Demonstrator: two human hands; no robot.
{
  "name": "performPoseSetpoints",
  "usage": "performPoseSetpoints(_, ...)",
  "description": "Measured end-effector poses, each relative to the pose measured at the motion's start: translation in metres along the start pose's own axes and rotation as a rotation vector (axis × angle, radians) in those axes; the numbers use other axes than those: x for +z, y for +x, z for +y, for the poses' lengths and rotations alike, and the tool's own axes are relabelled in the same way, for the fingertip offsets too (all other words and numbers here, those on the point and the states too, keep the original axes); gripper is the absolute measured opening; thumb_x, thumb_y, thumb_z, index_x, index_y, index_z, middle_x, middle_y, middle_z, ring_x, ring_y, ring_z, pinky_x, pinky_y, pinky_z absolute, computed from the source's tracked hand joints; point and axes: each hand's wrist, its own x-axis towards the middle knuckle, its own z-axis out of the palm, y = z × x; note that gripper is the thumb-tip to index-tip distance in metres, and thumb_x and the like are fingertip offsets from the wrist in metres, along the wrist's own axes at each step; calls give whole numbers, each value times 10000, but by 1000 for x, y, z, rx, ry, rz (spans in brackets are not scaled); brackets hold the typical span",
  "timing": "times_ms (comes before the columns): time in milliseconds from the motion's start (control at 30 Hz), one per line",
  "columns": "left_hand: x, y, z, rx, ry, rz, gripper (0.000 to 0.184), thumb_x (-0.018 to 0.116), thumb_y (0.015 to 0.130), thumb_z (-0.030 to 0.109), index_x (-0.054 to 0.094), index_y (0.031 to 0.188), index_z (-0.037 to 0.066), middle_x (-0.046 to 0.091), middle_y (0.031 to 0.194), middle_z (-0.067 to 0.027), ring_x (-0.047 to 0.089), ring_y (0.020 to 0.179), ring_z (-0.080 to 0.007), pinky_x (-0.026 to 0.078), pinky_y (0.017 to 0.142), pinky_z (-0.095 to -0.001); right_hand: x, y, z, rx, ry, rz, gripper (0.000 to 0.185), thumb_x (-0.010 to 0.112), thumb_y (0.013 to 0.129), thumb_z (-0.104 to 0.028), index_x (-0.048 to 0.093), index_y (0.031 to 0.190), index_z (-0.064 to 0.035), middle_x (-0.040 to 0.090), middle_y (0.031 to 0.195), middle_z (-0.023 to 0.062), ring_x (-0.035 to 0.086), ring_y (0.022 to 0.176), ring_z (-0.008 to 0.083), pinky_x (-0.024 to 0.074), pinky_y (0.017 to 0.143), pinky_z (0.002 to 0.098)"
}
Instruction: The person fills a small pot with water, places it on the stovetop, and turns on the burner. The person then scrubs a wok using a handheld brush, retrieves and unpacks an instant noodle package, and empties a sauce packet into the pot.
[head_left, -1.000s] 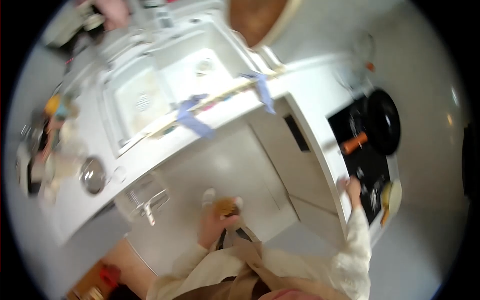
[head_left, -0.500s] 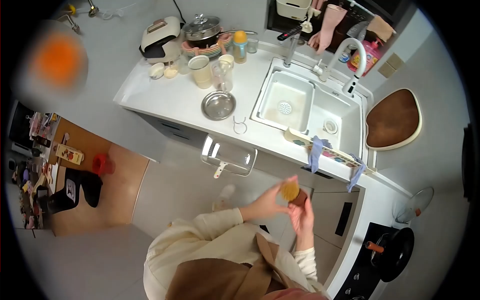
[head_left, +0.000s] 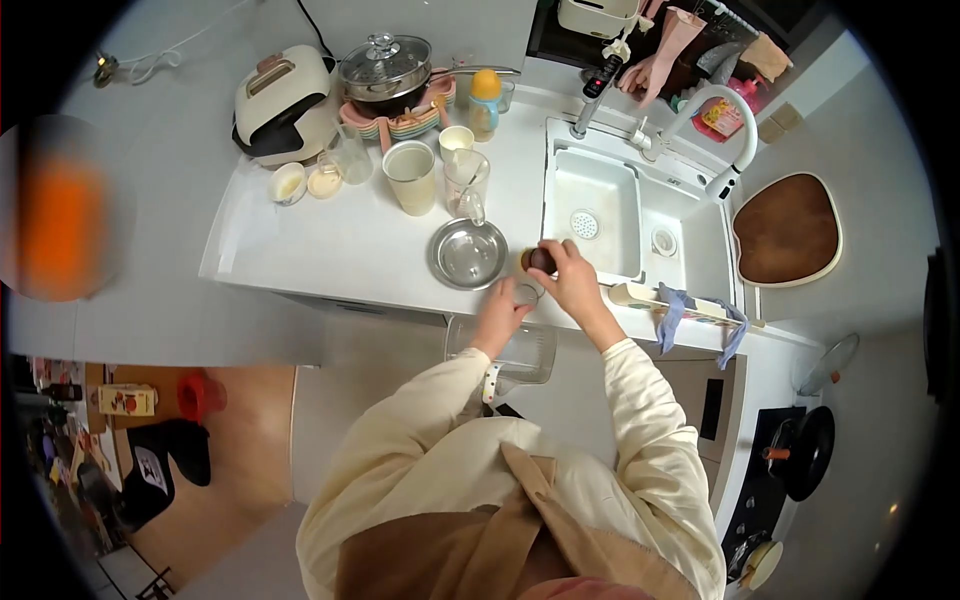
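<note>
My right hand (head_left: 570, 285) grips a small round scrubbing brush (head_left: 543, 261) with a dark brown top, just above the counter near the sink. My left hand (head_left: 502, 316) is closed around a small clear glass (head_left: 526, 294) at the counter's front edge. Just beyond my left hand sits a shallow round steel bowl (head_left: 468, 254). The brush is just above and beside the glass; its bristles are mostly hidden.
A white double sink (head_left: 600, 215) with a tall faucet (head_left: 735, 150) lies to the right. Behind the bowl stand a clear jug (head_left: 466, 185), a cream cup (head_left: 411, 178) and a lidded pan (head_left: 385, 70). Below the counter edge is a transparent bin (head_left: 530, 350).
Both hands have moved up and forward from over the floor to the counter edge. The brush is now in my right hand alone, and my left hand has taken hold of the glass.
</note>
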Motion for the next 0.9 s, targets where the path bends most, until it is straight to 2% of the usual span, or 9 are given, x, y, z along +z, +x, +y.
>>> performPoseSetpoints(67,6,9,-14,16,39,-18,461,662,738,76,457,1145,13,499,1114,-191,562,888,-355,477,713,-386,11,-3,-3,27,-131,-88,415,714,711,-264,543,1052,-101,541,880,124,602,707,316,496,615,387)
performPoseSetpoints(100,4,10,-15,46,58,-4,351,628,746,58,488,1066,25,556,987,-195,559,873,-376,468,712,-410,14,-4,-4,40,-157,-112,419,715,706,-268,543,1051,-103,537,875,122,602,702,317,496,612,390)
performPoseSetpoints(200,3,17,-27,85,77,-61,287,608,757,53,499,1022,23,583,863,-181,573,845,-368,462,703,-419,18,-9,-6,66,-204,-170,429,717,697,-279,543,1049,-107,530,869,119,601,692,317,497,605,396)
performPoseSetpoints(300,6,19,-33,129,39,-23,260,587,774,52,470,1003,17,596,770,-188,592,779,-376,457,657,-437,17,-12,-5,63,-220,-193,435,710,700,-291,540,1057,-110,529,879,119,602,693,316,499,605,397)
performPoseSetpoints(400,14,19,-31,-17,-67,7,264,581,780,50,436,999,20,608,755,-202,602,722,-383,456,605,-447,18,-15,0,39,-270,-232,437,694,711,-311,533,1066,-114,530,896,128,607,695,320,502,606,398)
performPoseSetpoints(500,10,21,-28,-26,-50,32,244,565,782,38,426,981,16,623,725,-163,608,688,-368,468,594,-415,21,-13,5,61,-252,-284,429,678,723,-321,524,1065,-113,537,932,143,612,702,329,507,612,401)
performPoseSetpoints(567,8,22,-27,-1,-11,47,238,558,782,25,422,978,25,620,723,-171,606,688,-374,466,580,-425,19,-14,5,108,-158,-283,430,665,737,-336,522,1073,-109,538,952,146,608,719,338,507,634,409)
performPoseSetpoints(700,6,24,-22,40,120,-1,238,557,773,19,425,970,39,610,714,-179,599,689,-384,461,574,-454,10,-15,1,23,-133,-362,433,648,761,-345,513,1086,-91,536,973,142,596,778,343,502,658,412)
performPoseSetpoints(900,4,17,-5,162,272,-23,235,578,748,45,461,952,56,575,830,-172,590,691,-391,470,575,-464,14,-18,1,-61,-98,-350,473,689,726,-294,485,1086,-65,518,948,150,583,775,356,498,655,411)
